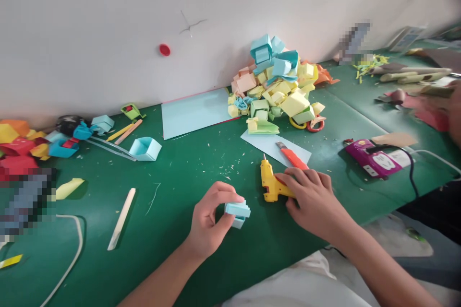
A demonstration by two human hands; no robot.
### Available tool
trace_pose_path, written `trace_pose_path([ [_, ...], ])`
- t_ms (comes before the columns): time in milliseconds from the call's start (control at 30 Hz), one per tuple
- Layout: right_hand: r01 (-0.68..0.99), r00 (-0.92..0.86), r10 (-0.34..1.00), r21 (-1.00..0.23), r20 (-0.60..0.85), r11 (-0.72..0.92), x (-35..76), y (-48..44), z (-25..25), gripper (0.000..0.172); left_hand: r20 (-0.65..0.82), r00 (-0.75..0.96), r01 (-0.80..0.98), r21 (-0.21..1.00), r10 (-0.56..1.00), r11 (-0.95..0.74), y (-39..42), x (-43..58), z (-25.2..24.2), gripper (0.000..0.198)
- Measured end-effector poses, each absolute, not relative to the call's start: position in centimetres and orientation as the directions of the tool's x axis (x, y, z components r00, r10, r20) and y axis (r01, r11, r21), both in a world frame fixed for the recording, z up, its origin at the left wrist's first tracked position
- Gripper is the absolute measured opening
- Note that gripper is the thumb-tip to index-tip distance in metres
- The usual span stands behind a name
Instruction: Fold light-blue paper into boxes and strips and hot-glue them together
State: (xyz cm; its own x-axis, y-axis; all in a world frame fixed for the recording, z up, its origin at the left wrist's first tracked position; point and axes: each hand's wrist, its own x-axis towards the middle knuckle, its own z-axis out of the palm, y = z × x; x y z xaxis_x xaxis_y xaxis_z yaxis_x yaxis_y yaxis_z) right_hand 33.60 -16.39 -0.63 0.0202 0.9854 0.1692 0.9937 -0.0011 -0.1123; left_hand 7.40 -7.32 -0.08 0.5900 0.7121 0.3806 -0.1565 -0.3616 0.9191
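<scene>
My left hand (208, 218) pinches a small folded light-blue paper piece (237, 212) just above the green table (187, 172), near its front edge. My right hand (311, 199) lies over the handle of a yellow glue gun (271, 183), fingers curled on it; the nozzle points away from me. An orange utility knife (291, 156) rests on a light-blue paper sheet (275, 147) just beyond the gun.
A pile of folded paper boxes (277, 86) leans on the wall, with a large blue sheet (194, 111) beside it. An open blue paper box (145, 148), a wooden stick (121, 218), a purple device (374, 158) with a cable and colored scraps (21, 146) lie around.
</scene>
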Motion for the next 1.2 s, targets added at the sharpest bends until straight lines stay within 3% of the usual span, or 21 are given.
trace_pose_path([
  [133,0.995,0.018,0.986,-0.104,0.168,0.0,33.3,-15.3,0.0,0.044,0.389,0.568,-0.127,0.912,0.725,-0.39,-7.1,7.4,0.0,0.016],
  [267,0.981,0.093,0.962,-0.191,0.256,-0.044,33.5,-15.1,0.2,0.04,0.396,0.555,-0.11,0.907,0.732,-0.407,-7.2,7.4,0.2,0.014],
  [333,0.951,0.165,0.934,-0.301,0.316,-0.066,33.8,-15.3,0.3,0.033,0.404,0.551,-0.109,0.902,0.73,-0.417,-7.3,7.4,0.2,0.012],
  [433,0.813,0.256,0.907,-0.582,0.333,-0.016,34.7,-15.9,0.4,0.019,0.408,0.546,-0.103,0.9,0.732,-0.424,-7.4,7.4,0.2,0.01],
  [533,0.516,0.266,0.943,-0.856,0.199,0.034,35.4,-16.6,0.6,0.019,0.4,0.546,-0.099,0.903,0.736,-0.418,-7.3,7.5,0.2,0.008],
  [600,0.331,0.241,0.966,-0.944,0.091,0.006,35.6,-17.0,0.6,0.024,0.391,0.548,-0.098,0.908,0.74,-0.407,-7.3,7.5,0.1,0.006],
  [800,0.09,0.096,0.995,-0.996,-0.012,-0.02,34.8,-17.4,1.2,0.025,0.382,0.554,-0.067,0.906,0.74,-0.418,-7.2,7.8,-0.3,0.005],
  [1067,0.114,-0.157,0.987,-0.993,-0.033,-0.015,32.7,-15.9,3.6,0.033,0.308,0.551,-0.068,0.943,0.776,-0.326,-7.2,7.7,-0.4,0.013],
  [1200,0.138,-0.237,0.969,-0.99,-0.071,-0.039,31.9,-15.5,4.2,0.027,0.3,0.555,-0.07,0.946,0.776,-0.315,-7.3,7.5,-0.4,0.018],
])
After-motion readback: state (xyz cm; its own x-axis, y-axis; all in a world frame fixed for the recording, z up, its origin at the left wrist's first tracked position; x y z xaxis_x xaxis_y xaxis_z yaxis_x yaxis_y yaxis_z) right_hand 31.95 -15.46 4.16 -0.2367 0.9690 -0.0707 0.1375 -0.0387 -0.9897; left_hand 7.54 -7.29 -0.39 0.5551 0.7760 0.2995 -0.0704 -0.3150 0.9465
